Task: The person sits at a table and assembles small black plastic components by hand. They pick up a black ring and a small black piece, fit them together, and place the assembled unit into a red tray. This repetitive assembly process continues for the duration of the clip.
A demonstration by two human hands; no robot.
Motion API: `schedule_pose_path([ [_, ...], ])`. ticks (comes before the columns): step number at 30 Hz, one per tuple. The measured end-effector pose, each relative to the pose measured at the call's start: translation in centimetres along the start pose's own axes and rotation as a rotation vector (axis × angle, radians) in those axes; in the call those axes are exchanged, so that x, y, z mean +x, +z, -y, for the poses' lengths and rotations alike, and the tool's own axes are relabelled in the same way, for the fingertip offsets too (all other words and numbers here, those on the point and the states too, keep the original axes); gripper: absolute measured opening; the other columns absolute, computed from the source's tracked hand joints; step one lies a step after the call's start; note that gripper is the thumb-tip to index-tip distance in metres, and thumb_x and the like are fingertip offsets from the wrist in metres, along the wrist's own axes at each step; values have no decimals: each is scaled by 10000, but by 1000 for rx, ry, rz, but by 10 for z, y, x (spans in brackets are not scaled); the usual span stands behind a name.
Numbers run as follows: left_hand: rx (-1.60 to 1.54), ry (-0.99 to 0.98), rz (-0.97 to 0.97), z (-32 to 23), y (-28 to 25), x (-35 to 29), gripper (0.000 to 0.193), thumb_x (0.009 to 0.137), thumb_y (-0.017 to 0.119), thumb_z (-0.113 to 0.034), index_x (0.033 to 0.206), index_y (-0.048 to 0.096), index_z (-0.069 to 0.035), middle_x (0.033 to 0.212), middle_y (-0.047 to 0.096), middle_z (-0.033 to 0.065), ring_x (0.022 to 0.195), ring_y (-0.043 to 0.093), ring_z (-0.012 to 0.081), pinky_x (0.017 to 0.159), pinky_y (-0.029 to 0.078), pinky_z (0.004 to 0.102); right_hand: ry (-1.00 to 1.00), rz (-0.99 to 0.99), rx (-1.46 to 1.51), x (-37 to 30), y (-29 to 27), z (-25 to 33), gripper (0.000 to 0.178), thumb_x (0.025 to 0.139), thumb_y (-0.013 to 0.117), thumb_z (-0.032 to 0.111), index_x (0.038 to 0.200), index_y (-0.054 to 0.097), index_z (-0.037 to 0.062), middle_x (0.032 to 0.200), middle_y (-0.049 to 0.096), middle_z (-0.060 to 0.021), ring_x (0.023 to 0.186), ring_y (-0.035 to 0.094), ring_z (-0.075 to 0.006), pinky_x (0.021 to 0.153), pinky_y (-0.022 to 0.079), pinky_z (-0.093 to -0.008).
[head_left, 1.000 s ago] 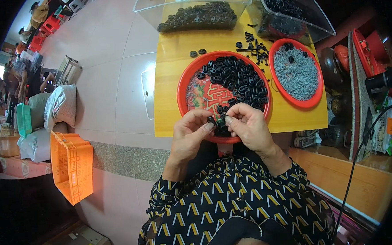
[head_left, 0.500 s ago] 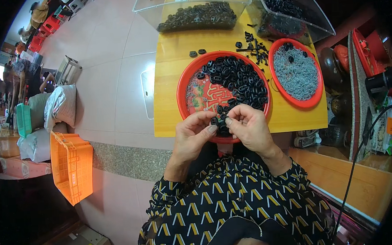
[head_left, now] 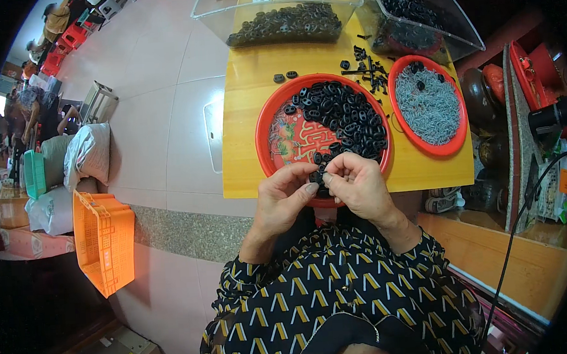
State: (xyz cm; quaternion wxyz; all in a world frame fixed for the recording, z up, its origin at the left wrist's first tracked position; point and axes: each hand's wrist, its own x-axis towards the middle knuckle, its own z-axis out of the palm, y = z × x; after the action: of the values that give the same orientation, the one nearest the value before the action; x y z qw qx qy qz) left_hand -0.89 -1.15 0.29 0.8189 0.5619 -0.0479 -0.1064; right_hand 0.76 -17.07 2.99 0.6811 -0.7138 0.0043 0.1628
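My left hand (head_left: pixel 287 196) and my right hand (head_left: pixel 360 187) meet at the near rim of a red round tray (head_left: pixel 274 116), fingertips pinched together on a small black plastic part (head_left: pixel 317 175). A heap of the same black ring-shaped parts (head_left: pixel 344 117) fills the tray's right half. Both hands hover just over the front edge of the yellow table (head_left: pixel 245 121). How the part is shared between the fingers is partly hidden.
A second red tray (head_left: pixel 431 147) of small grey pieces sits to the right. Two clear bins (head_left: pixel 274 1) of black parts stand at the table's far side. An orange crate (head_left: pixel 101 241) and white sacks (head_left: pixel 87 155) lie on the floor to the left. People sit far left.
Both hands stay pinched together at the tray's near rim; the fingers have shifted slightly around the small black part. Nothing else has moved.
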Motion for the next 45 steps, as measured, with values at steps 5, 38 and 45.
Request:
schedule_pose_path([
  [5,5,0,-1,5,-2,-1,246,816,553,12,1059,523,31,867,558,18,787,520,74,679,432,199,76,78,130,2,-3,2,60,785,590,57,783,556,8,659,561,2,553,515,-32,450,413,-173],
  [38,120,39,-14,3,8,-2,223,813,533,27,1035,532,44,861,592,51,788,554,97,700,450,220,138,250,450,10,-12,-18,80,807,579,52,856,552,-4,700,553,-22,595,542,-70,507,485,-195],
  [45,142,54,-33,14,4,-3,206,817,530,23,1022,536,35,826,574,26,729,523,72,642,428,200,184,251,306,7,-13,-12,88,812,568,99,828,555,13,686,545,-6,578,521,-50,479,439,-168],
])
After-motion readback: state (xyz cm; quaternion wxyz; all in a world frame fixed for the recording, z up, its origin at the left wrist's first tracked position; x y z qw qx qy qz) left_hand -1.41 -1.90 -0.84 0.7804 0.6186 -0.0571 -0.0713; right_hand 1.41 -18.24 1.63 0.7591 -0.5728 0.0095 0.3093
